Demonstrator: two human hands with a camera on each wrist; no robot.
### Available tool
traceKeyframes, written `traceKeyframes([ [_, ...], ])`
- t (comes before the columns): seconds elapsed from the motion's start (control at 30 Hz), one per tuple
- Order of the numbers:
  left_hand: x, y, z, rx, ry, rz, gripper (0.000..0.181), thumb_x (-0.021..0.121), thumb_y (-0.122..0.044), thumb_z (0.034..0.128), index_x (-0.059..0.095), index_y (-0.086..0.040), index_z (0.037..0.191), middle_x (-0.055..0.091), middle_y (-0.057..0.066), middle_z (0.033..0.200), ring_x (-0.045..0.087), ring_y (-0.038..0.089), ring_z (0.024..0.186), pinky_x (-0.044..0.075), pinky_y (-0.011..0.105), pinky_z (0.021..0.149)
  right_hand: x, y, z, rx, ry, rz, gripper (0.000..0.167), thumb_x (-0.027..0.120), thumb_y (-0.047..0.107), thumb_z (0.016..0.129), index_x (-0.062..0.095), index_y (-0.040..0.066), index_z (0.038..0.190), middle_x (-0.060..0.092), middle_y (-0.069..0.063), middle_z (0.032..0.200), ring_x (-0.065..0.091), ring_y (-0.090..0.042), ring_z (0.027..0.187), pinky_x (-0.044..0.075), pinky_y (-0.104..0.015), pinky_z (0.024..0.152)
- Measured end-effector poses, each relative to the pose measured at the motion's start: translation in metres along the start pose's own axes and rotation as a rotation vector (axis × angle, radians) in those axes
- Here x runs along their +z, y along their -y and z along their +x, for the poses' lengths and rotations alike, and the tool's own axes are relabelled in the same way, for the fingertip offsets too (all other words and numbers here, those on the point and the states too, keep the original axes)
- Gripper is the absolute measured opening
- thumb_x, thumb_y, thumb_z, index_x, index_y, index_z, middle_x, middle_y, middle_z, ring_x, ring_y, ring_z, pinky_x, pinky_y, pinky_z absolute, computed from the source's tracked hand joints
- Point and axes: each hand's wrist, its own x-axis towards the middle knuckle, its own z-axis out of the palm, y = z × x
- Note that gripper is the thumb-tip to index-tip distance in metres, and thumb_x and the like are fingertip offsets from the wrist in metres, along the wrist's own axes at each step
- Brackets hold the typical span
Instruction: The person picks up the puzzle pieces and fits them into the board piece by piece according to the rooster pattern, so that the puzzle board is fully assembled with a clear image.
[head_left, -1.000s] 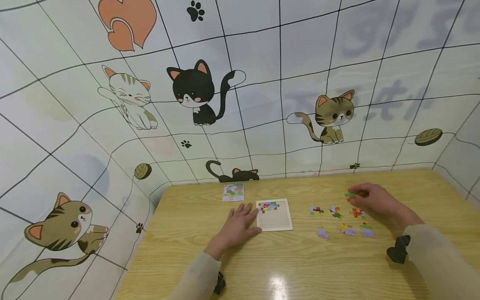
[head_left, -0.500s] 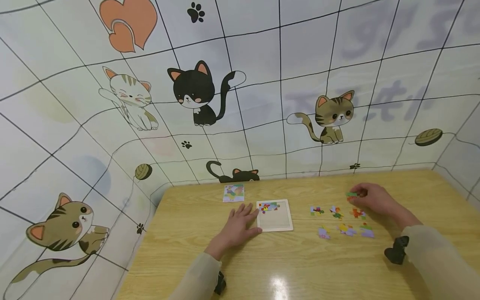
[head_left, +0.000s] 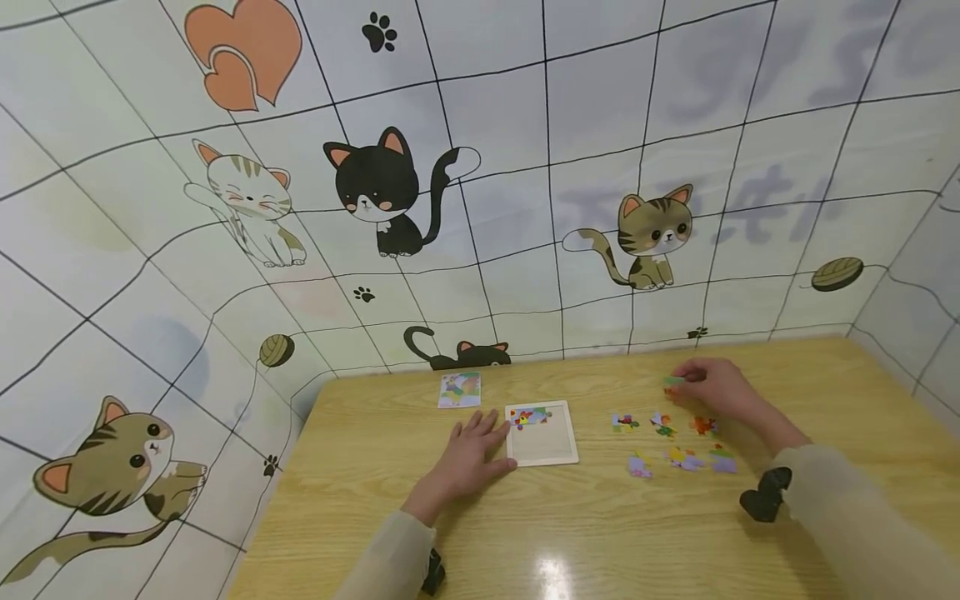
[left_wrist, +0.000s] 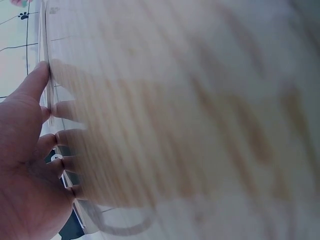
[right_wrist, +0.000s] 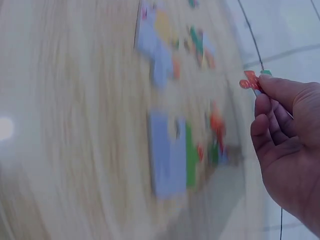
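Between thumb and fingertips my right hand (head_left: 722,390) pinches a red and green jigsaw piece (right_wrist: 251,81), held above the back of the loose pieces. My left hand (head_left: 467,457) lies on the table with fingers spread, its thumb and index finger at the left edge of a shallow square puzzle tray (head_left: 551,460). A few joined jigsaw pieces (head_left: 529,417) fill the tray's upper left corner. Right of the tray lie several loose pieces in two rows, among them an orange one (head_left: 703,427), a yellow and lilac one (head_left: 684,457) and a lilac and green one (head_left: 722,459).
A square picture card (head_left: 460,390) lies at the back of the wooden table (head_left: 600,533), left of the tray. Behind the table stands a wall (head_left: 517,292) covered with cartoon cats and grid lines.
My right hand has lifted the red and green jigsaw piece and moved slightly left with it. The head view has shifted a little; my left hand stays by the tray.
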Motion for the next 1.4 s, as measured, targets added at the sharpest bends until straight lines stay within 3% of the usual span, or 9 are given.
traceKeyframes([
  [0.27,-0.002,0.003,-0.003,-0.005,-0.006,-0.012,0.066,0.063,-0.044,0.1011,0.047,-0.008,0.154,0.031,0.017,0.164,0.021,0.043,0.152,0.016,0.068,0.117,0.033,0.037,0.017,-0.055,0.079,0.154,0.027,0.069,0.009,0.098,0.066,-0.01,0.117,0.071,-0.015,0.102,0.068,-0.026,0.083,0.058,-0.036,0.068],
  [0.53,-0.002,0.004,-0.002,0.005,-0.001,-0.017,0.067,0.063,-0.044,0.1012,0.047,-0.008,0.155,0.031,0.018,0.164,0.021,0.044,0.152,0.015,0.068,0.117,0.067,0.062,0.026,-0.096,0.135,0.246,0.021,0.07,0.008,0.098,0.067,-0.007,0.112,0.069,-0.012,0.097,0.068,-0.026,0.084,0.059,-0.037,0.072],
  [1.03,-0.001,0.001,-0.001,-0.007,0.003,-0.024,0.067,0.063,-0.045,0.101,0.046,-0.009,0.155,0.03,0.017,0.165,0.02,0.042,0.153,0.015,0.067,0.118,0.109,0.093,0.034,-0.148,0.189,0.247,0.013,0.069,0.001,0.095,0.068,-0.007,0.106,0.066,-0.008,0.085,0.056,-0.018,0.067,0.048,-0.029,0.058],
  [1.4,-0.001,0.001,0.001,-0.018,0.004,-0.009,0.068,0.063,-0.047,0.1005,0.047,-0.01,0.155,0.031,0.015,0.165,0.02,0.041,0.153,0.016,0.066,0.118,0.126,0.101,0.038,-0.168,0.203,0.19,0.012,0.071,0.002,0.094,0.07,-0.004,0.105,0.069,-0.007,0.09,0.061,-0.016,0.08,0.05,-0.029,0.066],
])
